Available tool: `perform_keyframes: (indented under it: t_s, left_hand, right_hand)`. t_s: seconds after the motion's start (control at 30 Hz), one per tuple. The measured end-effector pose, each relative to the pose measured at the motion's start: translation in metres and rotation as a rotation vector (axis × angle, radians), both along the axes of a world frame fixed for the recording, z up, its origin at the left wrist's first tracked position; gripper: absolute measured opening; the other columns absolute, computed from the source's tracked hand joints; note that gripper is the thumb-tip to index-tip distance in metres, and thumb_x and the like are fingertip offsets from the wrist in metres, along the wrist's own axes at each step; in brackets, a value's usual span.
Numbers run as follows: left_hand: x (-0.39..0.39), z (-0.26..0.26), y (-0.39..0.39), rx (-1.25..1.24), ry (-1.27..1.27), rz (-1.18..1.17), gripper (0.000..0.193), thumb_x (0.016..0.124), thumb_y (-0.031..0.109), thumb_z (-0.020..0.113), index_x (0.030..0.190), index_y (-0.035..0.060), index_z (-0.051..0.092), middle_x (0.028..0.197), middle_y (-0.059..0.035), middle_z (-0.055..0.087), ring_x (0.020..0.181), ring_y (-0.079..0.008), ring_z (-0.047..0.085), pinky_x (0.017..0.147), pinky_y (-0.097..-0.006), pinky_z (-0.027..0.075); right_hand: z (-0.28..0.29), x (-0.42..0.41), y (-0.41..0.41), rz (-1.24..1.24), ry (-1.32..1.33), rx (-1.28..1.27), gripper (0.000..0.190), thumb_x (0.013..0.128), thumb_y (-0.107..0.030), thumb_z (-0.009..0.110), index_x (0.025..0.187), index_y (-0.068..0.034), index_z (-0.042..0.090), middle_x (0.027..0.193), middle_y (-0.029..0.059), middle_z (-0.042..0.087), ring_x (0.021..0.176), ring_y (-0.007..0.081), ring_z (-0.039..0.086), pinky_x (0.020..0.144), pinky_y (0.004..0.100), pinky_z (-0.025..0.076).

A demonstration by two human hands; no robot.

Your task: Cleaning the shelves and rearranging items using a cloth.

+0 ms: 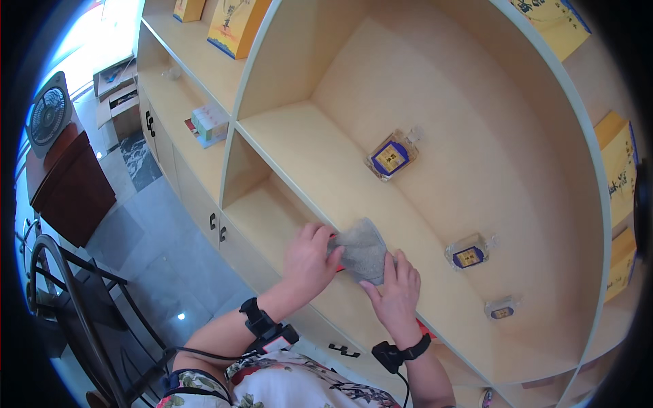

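Note:
A grey cloth (pixel 363 250) is stretched between my two hands, over the front edge of a pale wooden shelf (pixel 326 168). My left hand (pixel 310 257) pinches its left side. At its right edge, my right hand (pixel 395 290) grips with thumb and fingers. Bits of something red show behind the cloth, mostly hidden. Towards the back of the shelf stand a large glass bottle (pixel 391 157), a smaller glass bottle (pixel 467 252) and a smallest glass bottle (pixel 502 309), each with a clear stopper and a blue-and-gold label.
Yellow boxes (pixel 232 25) stand on a neighbouring shelf, and more line the right side. Small pale boxes (pixel 209 122) sit lower left. A black-framed chair (pixel 86 311), a dark wooden chair back (pixel 76 188) and a fan (pixel 49 115) are at left. Cables hang from my wrist straps.

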State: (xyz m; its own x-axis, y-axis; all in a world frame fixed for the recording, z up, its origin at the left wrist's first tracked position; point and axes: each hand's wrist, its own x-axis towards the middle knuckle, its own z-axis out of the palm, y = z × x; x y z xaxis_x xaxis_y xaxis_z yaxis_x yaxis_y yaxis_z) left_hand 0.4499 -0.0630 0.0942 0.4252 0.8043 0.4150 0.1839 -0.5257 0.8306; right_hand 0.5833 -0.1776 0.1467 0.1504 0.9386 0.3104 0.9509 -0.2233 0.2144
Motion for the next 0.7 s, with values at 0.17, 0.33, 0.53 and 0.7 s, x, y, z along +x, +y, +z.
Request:
perform_keyframes:
  t_s: [0.17, 0.33, 0.53, 0.7]
  left_hand:
    - [0.006, -0.028, -0.036, -0.199, -0.157, -0.013, 0.030, 0.081, 0.022, 0.056, 0.096, -0.0038, 0.050, 0.085, -0.0177, 0.054, 0.078, -0.0270, 0.054, 0.069, -0.0359, 0.043]
    - [0.049, -0.014, -0.013, -0.818, -0.654, -0.281, 0.033, 0.088, 0.023, 0.047, 0.103, -0.0063, 0.047, 0.097, -0.0154, 0.055, 0.091, -0.0209, 0.053, 0.079, -0.0351, 0.042]
    - [0.050, -0.023, 0.098, -0.439, -1.013, 0.275, 0.032, 0.089, 0.017, 0.043, 0.113, -0.0032, 0.041, 0.104, -0.0126, 0.054, 0.094, -0.0204, 0.052, 0.086, -0.0324, 0.040]
    - [-0.022, -0.017, 0.205, -0.638, -1.145, 0.342, 0.031, 0.087, 0.024, 0.048, 0.104, -0.0019, 0.046, 0.098, -0.0101, 0.055, 0.091, -0.0195, 0.053, 0.081, -0.0322, 0.042]
  right_hand:
    - [-0.008, 0.000, 0.016, 0.012, -0.067, -0.018, 0.060, 0.071, -0.028, 0.063, 0.115, 0.008, 0.042, 0.116, 0.0194, 0.042, 0.105, 0.0328, 0.041, 0.092, 0.0455, 0.029]
    - [-0.004, -0.003, 0.036, 0.125, -0.084, -0.066, 0.060, 0.070, -0.025, 0.063, 0.116, 0.009, 0.041, 0.121, 0.0200, 0.038, 0.111, 0.0340, 0.038, 0.094, 0.0459, 0.027]
    - [0.010, 0.005, -0.003, 0.011, -0.002, -0.238, 0.066, 0.071, -0.030, 0.064, 0.125, -0.004, 0.036, 0.130, 0.0200, 0.030, 0.120, 0.0374, 0.028, 0.097, 0.0504, 0.022]
    - [-0.007, 0.015, -0.003, 0.103, 0.055, -0.210, 0.066, 0.069, -0.023, 0.065, 0.124, -0.002, 0.035, 0.130, 0.0220, 0.031, 0.119, 0.0385, 0.029, 0.097, 0.0491, 0.023]
